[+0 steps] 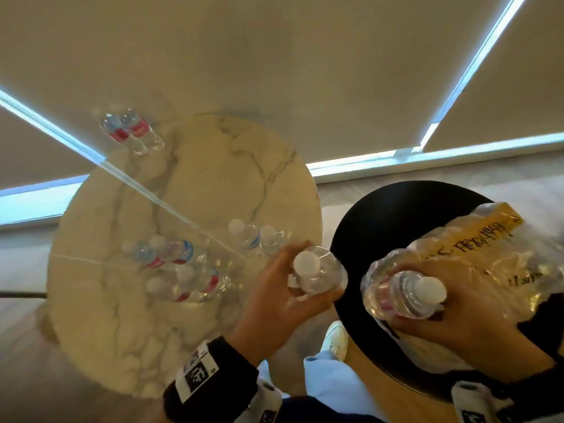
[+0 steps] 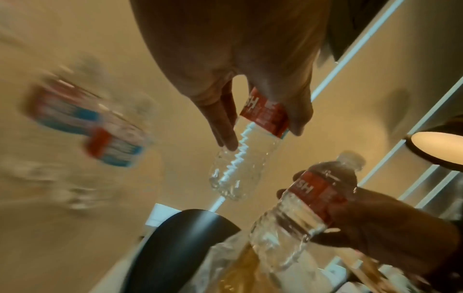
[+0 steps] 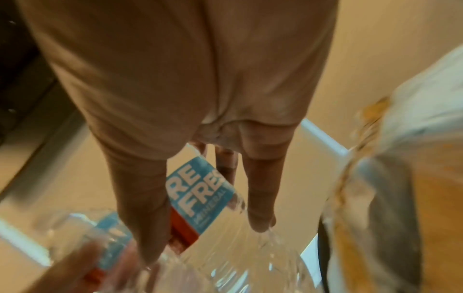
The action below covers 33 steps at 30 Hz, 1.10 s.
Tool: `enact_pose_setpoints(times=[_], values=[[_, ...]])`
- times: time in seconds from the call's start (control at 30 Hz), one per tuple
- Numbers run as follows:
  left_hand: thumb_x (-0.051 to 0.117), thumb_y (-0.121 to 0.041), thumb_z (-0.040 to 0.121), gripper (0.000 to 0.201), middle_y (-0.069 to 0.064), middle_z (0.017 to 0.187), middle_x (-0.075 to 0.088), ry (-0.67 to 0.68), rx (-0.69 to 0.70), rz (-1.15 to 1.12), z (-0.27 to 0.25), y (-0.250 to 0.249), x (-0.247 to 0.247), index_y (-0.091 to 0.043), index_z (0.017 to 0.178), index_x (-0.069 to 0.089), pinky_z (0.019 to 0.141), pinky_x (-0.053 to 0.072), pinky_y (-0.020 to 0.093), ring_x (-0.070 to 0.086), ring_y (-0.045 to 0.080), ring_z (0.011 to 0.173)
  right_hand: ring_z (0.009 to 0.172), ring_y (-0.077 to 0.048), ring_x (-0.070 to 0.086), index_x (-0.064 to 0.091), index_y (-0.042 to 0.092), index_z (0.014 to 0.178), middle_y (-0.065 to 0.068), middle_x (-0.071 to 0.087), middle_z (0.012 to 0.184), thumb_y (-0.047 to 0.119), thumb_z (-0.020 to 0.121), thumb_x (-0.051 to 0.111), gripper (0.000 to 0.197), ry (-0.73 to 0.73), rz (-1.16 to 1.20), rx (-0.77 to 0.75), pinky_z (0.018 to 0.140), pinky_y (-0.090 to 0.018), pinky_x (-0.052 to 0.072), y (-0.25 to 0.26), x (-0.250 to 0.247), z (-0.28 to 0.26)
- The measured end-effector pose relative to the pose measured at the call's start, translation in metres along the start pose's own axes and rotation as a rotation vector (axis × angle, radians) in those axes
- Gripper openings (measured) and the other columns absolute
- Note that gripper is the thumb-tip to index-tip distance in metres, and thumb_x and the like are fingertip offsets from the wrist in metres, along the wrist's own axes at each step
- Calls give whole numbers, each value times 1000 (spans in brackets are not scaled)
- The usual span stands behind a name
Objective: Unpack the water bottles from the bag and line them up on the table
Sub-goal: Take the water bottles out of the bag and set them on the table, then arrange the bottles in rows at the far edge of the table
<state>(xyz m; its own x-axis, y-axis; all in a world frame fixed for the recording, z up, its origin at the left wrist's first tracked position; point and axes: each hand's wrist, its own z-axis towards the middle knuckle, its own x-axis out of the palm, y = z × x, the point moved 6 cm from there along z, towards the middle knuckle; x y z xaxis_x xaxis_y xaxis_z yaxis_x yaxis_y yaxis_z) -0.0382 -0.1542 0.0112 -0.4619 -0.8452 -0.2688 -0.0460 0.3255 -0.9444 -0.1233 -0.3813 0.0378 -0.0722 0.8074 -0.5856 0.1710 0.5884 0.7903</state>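
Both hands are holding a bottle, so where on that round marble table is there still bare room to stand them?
The marble table is bare across its far right part, between the far pair of bottles and the near pair. Its near-left part, below the cluster of four, is bare too. It is crowded around that cluster and beside the left hand.

Head cam above, facing down on my marble table (image 1: 189, 184); wrist cams close along fingers; all share bottles.
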Motion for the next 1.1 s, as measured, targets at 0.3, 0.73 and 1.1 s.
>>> enact_pose_setpoints(times=[0.3, 0.73, 1.1], values=[[85, -33, 76, 54, -8, 120, 65, -256, -225, 110, -35, 118, -81, -34, 122, 56, 87, 60, 33, 64, 4, 107, 99, -10, 63, 51, 40, 119, 6, 65, 113, 33, 63, 85, 66, 112, 160, 101, 84, -21, 52, 8, 197, 84], [85, -42, 72, 88, -7, 137, 59, -177, -418, 167, -57, 160, -98, -29, 146, 40, 103, 50, 36, 57, 9, 121, 115, -16, 56, 39, 32, 137, 5, 53, 133, 46, 63, 84, 87, 123, -16, 187, 95, -32, 48, 21, 212, 90], [70, -43, 87, 9, -11, 73, 66, -433, -255, 527, -97, 92, -300, -39, 95, 67, 58, 41, 11, 62, 5, 79, 89, 4, 58, 58, 36, 111, 19, 61, 96, 61, 80, 60, 39, 74, -269, -127, 74, -12, 46, 219, 154, 113]])
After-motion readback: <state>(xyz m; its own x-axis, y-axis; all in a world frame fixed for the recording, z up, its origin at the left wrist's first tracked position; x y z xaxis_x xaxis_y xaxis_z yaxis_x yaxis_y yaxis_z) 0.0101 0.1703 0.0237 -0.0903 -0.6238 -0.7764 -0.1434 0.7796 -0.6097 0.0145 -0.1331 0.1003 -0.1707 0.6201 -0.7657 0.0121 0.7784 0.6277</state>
